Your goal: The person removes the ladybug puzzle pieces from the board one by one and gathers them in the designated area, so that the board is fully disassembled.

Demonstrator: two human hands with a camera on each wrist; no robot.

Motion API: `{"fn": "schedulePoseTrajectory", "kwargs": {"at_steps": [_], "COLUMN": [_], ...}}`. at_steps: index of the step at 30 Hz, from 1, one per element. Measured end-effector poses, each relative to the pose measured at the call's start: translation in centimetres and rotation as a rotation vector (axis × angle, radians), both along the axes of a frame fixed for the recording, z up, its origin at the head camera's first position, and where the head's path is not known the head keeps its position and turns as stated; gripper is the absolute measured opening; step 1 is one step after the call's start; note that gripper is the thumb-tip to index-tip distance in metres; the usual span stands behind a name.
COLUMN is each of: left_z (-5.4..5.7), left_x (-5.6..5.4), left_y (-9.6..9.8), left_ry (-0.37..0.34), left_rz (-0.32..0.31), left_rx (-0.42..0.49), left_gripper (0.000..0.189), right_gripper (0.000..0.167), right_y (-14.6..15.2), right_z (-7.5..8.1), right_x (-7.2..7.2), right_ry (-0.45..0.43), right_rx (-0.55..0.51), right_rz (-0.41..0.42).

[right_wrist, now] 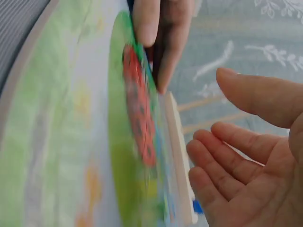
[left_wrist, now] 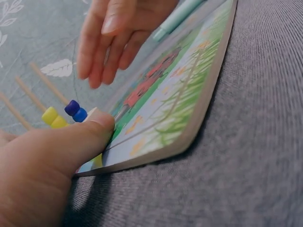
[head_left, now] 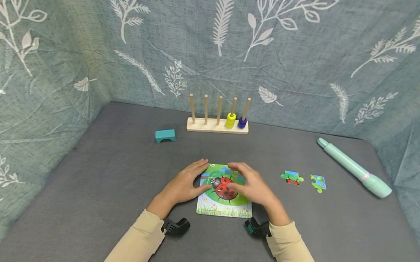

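Observation:
A square ladybug jigsaw puzzle (head_left: 211, 207) with a green, flowery picture lies on the grey table in front of me. My left hand (head_left: 185, 182) is at its left side, fingers extended along the upper left edge. Its thumb (left_wrist: 97, 130) reaches over the puzzle's surface, and the other fingers are mostly hidden in the left wrist view. Over the upper right part is my right hand (head_left: 254, 185), thumb and fingers apart, with nothing held. The right wrist view shows that palm (right_wrist: 255, 189) bare beside the puzzle.
Two loose puzzle pieces, one with red (head_left: 292, 178) and one with blue (head_left: 318, 183), lie to the right. Beyond them is a mint-green tube-like object (head_left: 355, 167). Behind the puzzle stand a wooden peg rack (head_left: 210, 127) with yellow and blue beads, and a teal arched block (head_left: 165, 135).

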State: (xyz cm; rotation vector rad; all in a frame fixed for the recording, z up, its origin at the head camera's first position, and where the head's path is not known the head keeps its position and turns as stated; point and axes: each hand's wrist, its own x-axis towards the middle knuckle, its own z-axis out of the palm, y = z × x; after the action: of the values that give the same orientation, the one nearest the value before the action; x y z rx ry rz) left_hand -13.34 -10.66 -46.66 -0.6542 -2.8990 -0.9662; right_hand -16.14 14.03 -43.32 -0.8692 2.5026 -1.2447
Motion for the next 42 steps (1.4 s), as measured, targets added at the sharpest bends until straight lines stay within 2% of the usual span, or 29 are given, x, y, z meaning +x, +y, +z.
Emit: {"fn": "schedulePoseTrajectory", "kwargs": {"at_steps": [8,12,19,23,33,42], "left_z": [-0.1,0.0,0.1,0.1,0.3,0.6], "left_x": [0.0,0.0,-0.1,-0.2,-0.3,-0.1], "left_y": [-0.1,-0.1,-0.1,-0.1,0.1,0.1], "left_ry": [0.005,-0.004,0.021,0.016,0.005,-0.016], "left_rz": [-0.006,-0.005,-0.006,-0.009,-0.002,0.012], "left_rx": [0.002,0.012,0.021,0.025,-0.001,-0.003], "left_gripper": [0.069,0.07,0.069,0.069,0.07,0.071], "right_gripper": [0.054,0.051,0.045,0.044,0.051,0.051], "right_y": [-2.7,-3.3,-3.8,-4.0,-4.2,-4.9], "right_z": [0.2,-0.2,-0.6,-0.4,-0.4,-0.6], "right_x": [0.0,0.0,0.3,0.4,0.3,0.2], "right_ry": [-0.091,-0.051,0.038,0.047,-0.038,-0.014], "right_rx": [-0.002,0.03,0.093,0.115,0.038,0.098], "right_rz": [0.041,0.052,0.039,0.02,-0.086,-0.131]}}
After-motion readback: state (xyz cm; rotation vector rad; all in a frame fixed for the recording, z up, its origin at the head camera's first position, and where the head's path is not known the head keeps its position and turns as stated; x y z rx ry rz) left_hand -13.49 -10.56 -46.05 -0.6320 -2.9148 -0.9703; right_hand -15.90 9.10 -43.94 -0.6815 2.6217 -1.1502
